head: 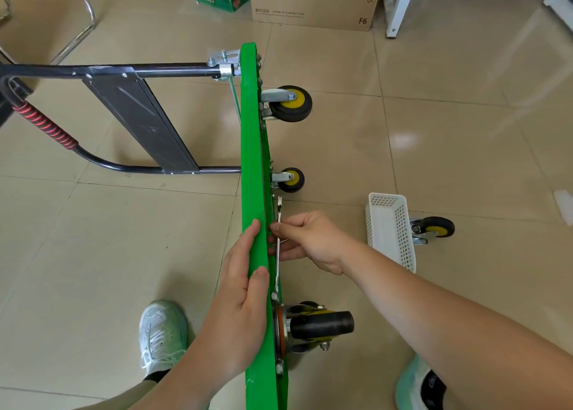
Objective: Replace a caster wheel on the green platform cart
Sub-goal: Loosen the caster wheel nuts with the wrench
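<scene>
Item 1, green platform cart [250,161]: I am logging it as standing on its long edge on the tiled floor [449,149]. It is running near to far through the middle, with its black handle [139,121] lying out to the left and its underside facing right.

Item 2, mounted casters: three are showing on the underside, a far caster [291,103], a middle caster [290,179] and a near caster [321,326].

Item 3, loose caster wheel [435,228]: it is lying on the floor at the right, just behind a white basket [391,233], well apart from the cart.

Item 4, left hand [238,301]: its grip is wrapping the cart's upper edge, with the thumb over the rim.

Item 5, right hand [310,242]: its grip is pinching a silver wrench [277,267] held along the underside. The wrench's near end is reaching close to the near caster's plate. I cannot tell whether it is seated on a bolt.

Item 6, surroundings: a cardboard box [313,3] is standing at the far side.
</scene>
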Available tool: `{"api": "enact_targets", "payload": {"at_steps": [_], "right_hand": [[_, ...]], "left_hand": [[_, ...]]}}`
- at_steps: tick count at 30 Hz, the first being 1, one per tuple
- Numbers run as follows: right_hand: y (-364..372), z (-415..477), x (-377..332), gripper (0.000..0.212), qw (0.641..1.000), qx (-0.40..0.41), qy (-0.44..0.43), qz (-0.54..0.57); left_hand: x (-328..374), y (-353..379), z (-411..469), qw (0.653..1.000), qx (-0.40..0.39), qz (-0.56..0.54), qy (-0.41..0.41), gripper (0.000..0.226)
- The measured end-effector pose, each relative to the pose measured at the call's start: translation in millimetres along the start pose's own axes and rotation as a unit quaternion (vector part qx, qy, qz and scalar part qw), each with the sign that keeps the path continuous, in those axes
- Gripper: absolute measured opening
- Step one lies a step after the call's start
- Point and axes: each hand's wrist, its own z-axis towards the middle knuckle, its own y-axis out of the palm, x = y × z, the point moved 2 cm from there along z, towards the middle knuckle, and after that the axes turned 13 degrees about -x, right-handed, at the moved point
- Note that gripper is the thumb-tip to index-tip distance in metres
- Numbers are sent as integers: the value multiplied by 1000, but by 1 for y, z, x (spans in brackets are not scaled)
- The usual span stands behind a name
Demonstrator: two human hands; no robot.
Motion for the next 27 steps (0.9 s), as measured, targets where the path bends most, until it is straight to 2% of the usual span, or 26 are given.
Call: {"api": "enact_targets", "payload": {"at_steps": [7, 12, 16, 21, 27], "right_hand": [[1, 3, -6, 34, 997, -13, 59, 53], [2, 6, -3, 36, 997, -2, 68, 45], [2, 6, -2, 35, 999, 9, 52, 9], [0, 4, 5, 36, 999, 46, -12, 2], [2, 6, 13, 32, 999, 45, -12, -11]], "left_hand": [[0, 0, 1, 1000, -1, 0, -3, 59], [-1, 1, 1, 1000, -1, -10, 0, 54], [0, 1, 2, 1000, -2, -10, -4, 55], [2, 1, 1, 1000, -6, -15, -9, 58], [0, 1, 1, 1000, -5, -15, -5, 57]]}}
